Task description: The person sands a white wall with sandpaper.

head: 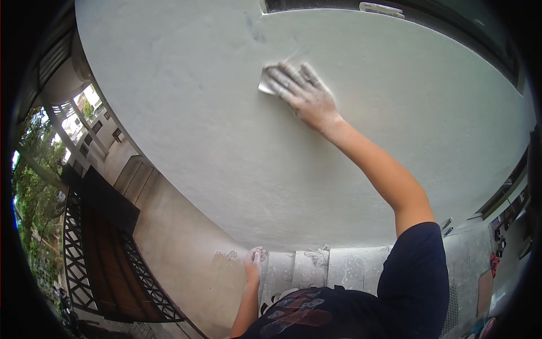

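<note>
My right hand (302, 95), coated in white dust, lies spread against a pale grey-white plastered wall (190, 127). Under its fingers is a folded white sheet (265, 87), perhaps sandpaper, pressed to the plaster; its far side is hidden. Low down near the foot of the wall, my left hand (255, 256) has dusty, curled fingers with nothing visible in them. Above the right hand, faint scratch lines and a darker smudge (255, 29) mark the plaster.
A dark window frame (313, 5) cuts into the wall's top, with a white object (381, 9) on its ledge. Dust-spattered steps (311, 267) lie below me. At left stand a dark metal gate (110, 262) and a black panel (106, 199). Pipe ends (447, 226) protrude at right.
</note>
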Demonstrator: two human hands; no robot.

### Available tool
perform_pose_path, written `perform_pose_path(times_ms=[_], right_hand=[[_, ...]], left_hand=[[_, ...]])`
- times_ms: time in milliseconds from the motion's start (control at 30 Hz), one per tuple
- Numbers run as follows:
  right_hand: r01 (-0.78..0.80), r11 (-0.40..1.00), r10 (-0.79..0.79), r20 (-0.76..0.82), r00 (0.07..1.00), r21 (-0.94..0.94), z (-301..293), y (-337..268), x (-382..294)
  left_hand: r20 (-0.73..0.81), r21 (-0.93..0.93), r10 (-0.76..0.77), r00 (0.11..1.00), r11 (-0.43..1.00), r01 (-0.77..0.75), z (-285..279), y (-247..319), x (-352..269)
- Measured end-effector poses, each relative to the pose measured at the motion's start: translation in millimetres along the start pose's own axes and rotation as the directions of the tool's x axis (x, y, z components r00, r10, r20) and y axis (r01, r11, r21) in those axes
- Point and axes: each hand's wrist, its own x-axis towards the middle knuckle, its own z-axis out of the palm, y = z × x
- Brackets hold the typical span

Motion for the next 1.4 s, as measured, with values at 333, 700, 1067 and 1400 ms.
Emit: perform_pose_path(times_ms=[333,700,1067,1400], right_hand=[[-0.145,0.989,0.139,-0.152,0.979,-0.031,-22.4,46.6,75.7],[-0.138,0.982,0.157,-0.158,0.975,0.129,-20.2,60.4,24.4],[0.195,0.978,-0.199,-0.05,0.979,-0.078,9.6,61.3,-95.9],[-0.318,0.935,0.334,-0.09,0.938,0.156,11.2,44.3,-111.6]], left_hand=[[0.097,0.024,0.027,0.995,0.999,-0.029,23.5,12.9,0.9],[0.049,0.044,-0.006,0.999,0.999,0.004,16.2,-4.2,-15.8],[0.043,0.093,0.015,0.999,0.996,-0.019,-20.6,-21.6,-23.6],[0.062,0.126,0.03,0.998,0.991,-0.037,-7.6,-15.5,-13.2]])
